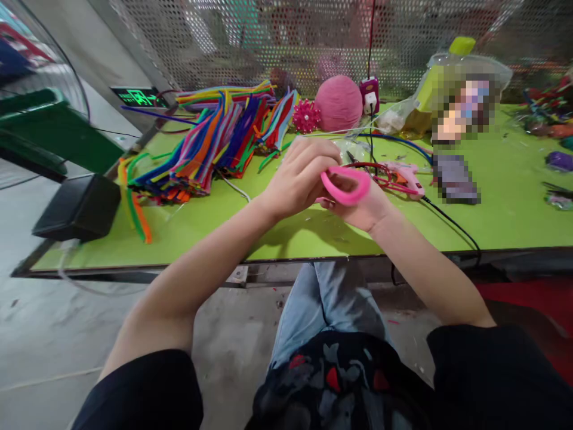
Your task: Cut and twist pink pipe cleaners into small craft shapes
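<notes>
A pink looped strip [347,194] is held up above the green table, bent round into an oval ring. My left hand [302,173] is closed on its left side, fingers curled over the top. Behind and below the ring, my right hand [364,210] grips it from the right; the ring hides part of its fingers. Just beyond my right hand lie a pink glue gun [405,179] and a red-handled tool [376,173], perhaps pliers or scissors.
Bundles of colourful pipe cleaners [201,146] lie at the left. A pink yarn ball [339,103] and a beaded pink flower [306,116] stand at the back, near a purple socket adapter [369,98]. A black box [80,208] sits at the left edge; a yellow-capped bottle [461,46] stands back right.
</notes>
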A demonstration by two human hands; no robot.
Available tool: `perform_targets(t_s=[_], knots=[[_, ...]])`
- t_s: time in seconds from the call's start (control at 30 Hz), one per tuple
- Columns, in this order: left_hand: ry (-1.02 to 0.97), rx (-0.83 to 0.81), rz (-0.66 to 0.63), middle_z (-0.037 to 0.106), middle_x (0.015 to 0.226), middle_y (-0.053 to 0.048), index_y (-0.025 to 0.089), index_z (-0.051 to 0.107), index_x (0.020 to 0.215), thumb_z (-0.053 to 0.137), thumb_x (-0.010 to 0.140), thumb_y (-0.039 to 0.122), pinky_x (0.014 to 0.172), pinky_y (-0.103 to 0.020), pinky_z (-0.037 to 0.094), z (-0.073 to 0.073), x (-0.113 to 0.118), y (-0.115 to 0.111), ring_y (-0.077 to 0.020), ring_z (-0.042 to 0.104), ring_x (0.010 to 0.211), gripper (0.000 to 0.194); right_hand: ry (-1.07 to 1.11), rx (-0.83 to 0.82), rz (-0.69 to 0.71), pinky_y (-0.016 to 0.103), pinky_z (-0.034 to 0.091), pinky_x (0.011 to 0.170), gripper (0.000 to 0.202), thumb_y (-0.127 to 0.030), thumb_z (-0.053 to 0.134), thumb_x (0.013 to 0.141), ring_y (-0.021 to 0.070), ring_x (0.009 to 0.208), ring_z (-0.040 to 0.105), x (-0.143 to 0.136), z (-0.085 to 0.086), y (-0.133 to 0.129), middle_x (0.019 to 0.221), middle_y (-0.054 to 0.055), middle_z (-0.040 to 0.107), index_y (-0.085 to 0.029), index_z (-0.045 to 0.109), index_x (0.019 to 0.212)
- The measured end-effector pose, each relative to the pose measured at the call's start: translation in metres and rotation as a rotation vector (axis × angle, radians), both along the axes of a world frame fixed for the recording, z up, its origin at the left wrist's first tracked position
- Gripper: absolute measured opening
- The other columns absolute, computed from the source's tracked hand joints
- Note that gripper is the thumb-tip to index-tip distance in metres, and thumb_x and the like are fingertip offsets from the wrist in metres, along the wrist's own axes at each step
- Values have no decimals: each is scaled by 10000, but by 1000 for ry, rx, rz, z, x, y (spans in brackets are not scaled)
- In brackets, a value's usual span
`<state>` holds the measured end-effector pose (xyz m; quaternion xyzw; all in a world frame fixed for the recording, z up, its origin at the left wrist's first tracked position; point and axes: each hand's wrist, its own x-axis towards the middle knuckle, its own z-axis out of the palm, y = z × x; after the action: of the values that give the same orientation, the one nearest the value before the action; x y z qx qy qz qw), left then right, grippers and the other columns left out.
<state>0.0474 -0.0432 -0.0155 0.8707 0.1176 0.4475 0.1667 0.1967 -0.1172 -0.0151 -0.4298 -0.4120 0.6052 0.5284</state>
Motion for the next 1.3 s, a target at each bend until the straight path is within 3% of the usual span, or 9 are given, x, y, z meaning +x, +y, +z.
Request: perform_targets(t_s=[0.1, 0.2, 0.33, 0.43, 0.77, 0.93, 1.07, 1.17, 1.3], knots=[[-133, -144, -34, 661, 886, -71, 230, 559, 830, 321, 1103, 624, 927, -434, 540, 0, 3, -4, -209, 662, 891, 536, -91, -104, 32, 273, 491, 669, 148, -350, 675, 859, 151, 772, 631, 14, 5, 5, 926, 26, 737, -209, 713, 830], [-45, -470, -190, 629, 759, -25, 218, 511, 812, 417, 1104, 579, 753, -318, 550, 3, 0, -5, -138, 626, 713, 475, -345, 222, -123, 271, 489, 746, 177, -388, 718, 902, 154, 879, 626, 37, 21, 13, 1058, 14, 742, -245, 785, 981], [98, -782, -286, 519, 614, 47, 193, 504, 798, 477, 1119, 373, 560, -207, 479, 6, -5, -3, -69, 561, 539, 369, -398, 487, -74, 280, 479, 749, 215, -476, 747, 909, 162, 895, 623, 55, 46, 25, 1039, 18, 724, -282, 781, 996], [139, -839, -236, 564, 598, 39, 156, 549, 767, 454, 1114, 194, 551, -165, 462, 8, -6, -1, -40, 568, 525, 362, -435, 568, -77, 291, 480, 737, 235, -494, 800, 873, 153, 777, 584, 55, 56, 35, 829, 15, 676, -272, 752, 810], [216, -939, -169, 798, 749, -69, 89, 727, 794, 554, 1060, 148, 607, -155, 546, 12, -8, 1, -68, 721, 608, 323, -644, 690, -380, 283, 352, 593, 226, -203, 732, 947, 102, 583, 428, 50, 63, 54, 657, -22, 560, -212, 669, 731], [233, -970, -144, 807, 776, -70, 82, 738, 821, 562, 1056, 140, 624, -163, 552, 13, -7, -3, -72, 731, 622, 299, -786, 814, -429, 316, 383, 643, 267, -247, 709, 941, 138, 615, 456, 54, 57, 56, 682, -22, 489, -258, 566, 716], [220, -985, -134, 775, 741, -56, 92, 696, 811, 528, 1069, 120, 666, -194, 560, 13, -4, -3, -82, 721, 638, 309, -541, 635, -396, 334, 377, 569, 234, -394, 668, 920, 176, 565, 494, 47, 42, 67, 635, -26, 494, -296, 530, 758], [176, -950, -141, 689, 656, -10, 105, 652, 785, 501, 1073, 80, 627, -166, 488, 8, 0, -1, -48, 635, 590, 326, -357, 429, -379, 340, 461, 659, 286, -519, 550, 918, 201, 749, 622, 37, 33, 75, 840, 19, 634, -293, 420, 802], [106, -1133, -224, 449, 557, 75, 148, 553, 787, 412, 1110, 118, 514, -160, 360, -1, 9, -3, -35, 439, 470, 355, -198, 183, -107, 355, 498, 772, 596, -890, 377, 864, 217, 919, 635, 26, 32, 70, 949, 43, 687, -300, 464, 873]])
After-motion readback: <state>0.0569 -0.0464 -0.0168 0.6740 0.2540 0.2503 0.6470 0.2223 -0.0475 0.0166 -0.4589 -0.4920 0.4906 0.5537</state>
